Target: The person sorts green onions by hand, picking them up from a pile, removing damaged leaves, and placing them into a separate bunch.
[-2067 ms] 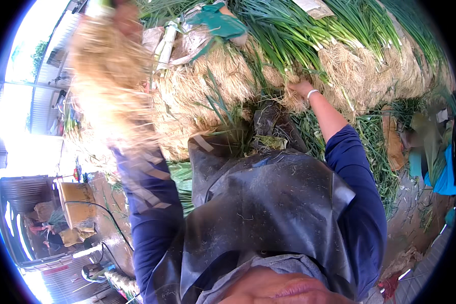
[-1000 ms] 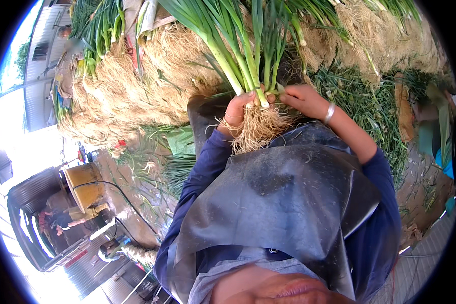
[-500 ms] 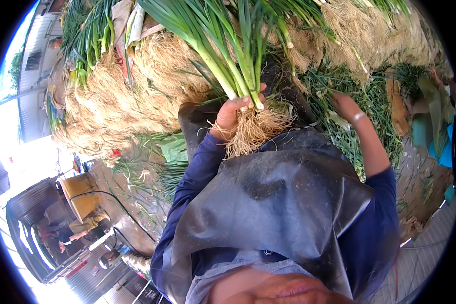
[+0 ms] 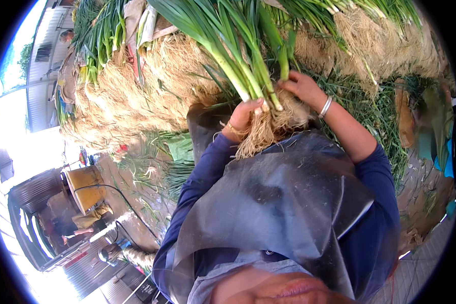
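Note:
My left hand [image 4: 239,120] is closed round the lower ends of a bunch of leek-like stalks [image 4: 235,63], whose long green leaves point up and away. Below the fingers, their tangled pale roots [image 4: 258,138] hang above the dark apron [image 4: 273,202] over my lap. On the bunch's right side, my right hand [image 4: 307,92], with a silver bangle on the wrist, pinches the pale green base of one leek-like stalk [image 4: 282,61]. The fingertips are partly hidden there.
Across the far side lies a long heap of similar stalks, roots [image 4: 152,96] facing me. Loose green leaves [image 4: 375,114] cover the floor to my right. Farther left are a yellow box-like object [image 4: 84,185], a black cable [image 4: 129,205] and scattered trimmings.
My right hand has come up and left from the loose leaves on the right to the bunch, now gripping a stalk beside it. My left hand still holds the bunch.

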Demonstrator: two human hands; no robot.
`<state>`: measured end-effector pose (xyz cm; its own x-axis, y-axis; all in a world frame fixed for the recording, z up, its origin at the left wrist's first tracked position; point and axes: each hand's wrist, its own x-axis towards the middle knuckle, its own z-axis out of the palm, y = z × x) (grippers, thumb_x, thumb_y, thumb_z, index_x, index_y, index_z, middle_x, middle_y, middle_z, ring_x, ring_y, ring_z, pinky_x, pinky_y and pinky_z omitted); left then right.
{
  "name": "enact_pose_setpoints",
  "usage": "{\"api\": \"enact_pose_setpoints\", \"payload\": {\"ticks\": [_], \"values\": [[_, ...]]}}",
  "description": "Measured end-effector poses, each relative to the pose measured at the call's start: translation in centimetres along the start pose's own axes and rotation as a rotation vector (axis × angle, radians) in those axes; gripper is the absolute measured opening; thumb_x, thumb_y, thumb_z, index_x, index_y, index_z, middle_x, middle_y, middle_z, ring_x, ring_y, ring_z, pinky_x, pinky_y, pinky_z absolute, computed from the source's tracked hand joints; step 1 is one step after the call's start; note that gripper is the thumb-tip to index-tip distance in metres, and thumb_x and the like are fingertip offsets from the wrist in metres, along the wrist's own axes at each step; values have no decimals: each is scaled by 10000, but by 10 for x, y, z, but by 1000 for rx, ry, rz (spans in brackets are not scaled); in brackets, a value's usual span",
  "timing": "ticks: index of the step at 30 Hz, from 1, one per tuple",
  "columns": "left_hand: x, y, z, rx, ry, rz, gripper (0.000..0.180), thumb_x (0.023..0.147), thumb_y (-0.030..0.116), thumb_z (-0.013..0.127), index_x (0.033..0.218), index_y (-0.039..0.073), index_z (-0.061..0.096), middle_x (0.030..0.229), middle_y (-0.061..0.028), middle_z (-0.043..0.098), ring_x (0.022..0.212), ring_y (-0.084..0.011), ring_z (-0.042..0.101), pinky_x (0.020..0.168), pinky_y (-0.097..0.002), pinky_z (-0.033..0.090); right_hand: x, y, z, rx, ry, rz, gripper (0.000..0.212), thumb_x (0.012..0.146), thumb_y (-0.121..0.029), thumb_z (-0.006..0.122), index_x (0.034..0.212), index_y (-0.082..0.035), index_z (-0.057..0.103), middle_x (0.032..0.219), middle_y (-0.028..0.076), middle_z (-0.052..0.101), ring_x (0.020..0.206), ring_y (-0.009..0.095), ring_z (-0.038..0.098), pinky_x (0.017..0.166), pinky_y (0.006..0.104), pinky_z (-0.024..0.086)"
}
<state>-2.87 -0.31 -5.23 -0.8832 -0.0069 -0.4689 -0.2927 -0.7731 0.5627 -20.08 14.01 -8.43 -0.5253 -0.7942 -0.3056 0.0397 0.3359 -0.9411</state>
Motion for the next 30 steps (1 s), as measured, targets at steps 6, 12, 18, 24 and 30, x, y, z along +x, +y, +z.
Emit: {"api": "enact_pose_setpoints", "payload": {"ticks": [6, 12, 18, 24, 30], "values": [[5, 4, 44, -163, -181, 58, 401, 848, 166, 566, 1187, -35, 492, 1097, -171, 586, 993, -262, 595, 912, -391, 477, 37, 4, 5, 347, 276, 145, 417, 813, -354, 672, 1058, -30, 575, 834, 62, 632, 685, 188, 620, 582, 297, 499], [12, -4, 32, 150, 125, -134, 145, 837, 164, 610, 830, 19, 616, 757, -56, 605, 691, -146, 575, 632, -267, 464, 45, -43, -7, -1108, -35, 44, 322, 809, -346, 596, 971, -80, 680, 908, 162, 669, 892, 316, 641, 735, 378, 512], [8, -13, 24, 81, 201, 14, 102, 818, 129, 623, 788, 34, 604, 715, -29, 594, 620, -133, 551, 566, -250, 430, -23, -6, -9, -59, 256, -143, 216, 868, -239, 529, 793, -49, 598, 660, 73, 592, 594, 217, 572, 546, 357, 450], [-4, -9, 18, -107, 119, 23, 306, 809, 169, 583, 1050, -17, 562, 877, -94, 612, 779, -207, 601, 739, -325, 499, -145, 102, -80, -307, 6, 462, 242, 881, -250, 540, 910, -19, 603, 727, 104, 614, 615, 190, 604, 581, 313, 477], [-19, -9, 25, -39, -86, 112, 635, 786, 438, 579, 1237, 5, 471, 1145, -239, 566, 998, -313, 588, 876, -438, 483, -112, 88, -65, -167, 121, 262, 272, 902, -287, 535, 918, -29, 618, 804, 90, 655, 664, 186, 628, 621, 306, 497]]}}
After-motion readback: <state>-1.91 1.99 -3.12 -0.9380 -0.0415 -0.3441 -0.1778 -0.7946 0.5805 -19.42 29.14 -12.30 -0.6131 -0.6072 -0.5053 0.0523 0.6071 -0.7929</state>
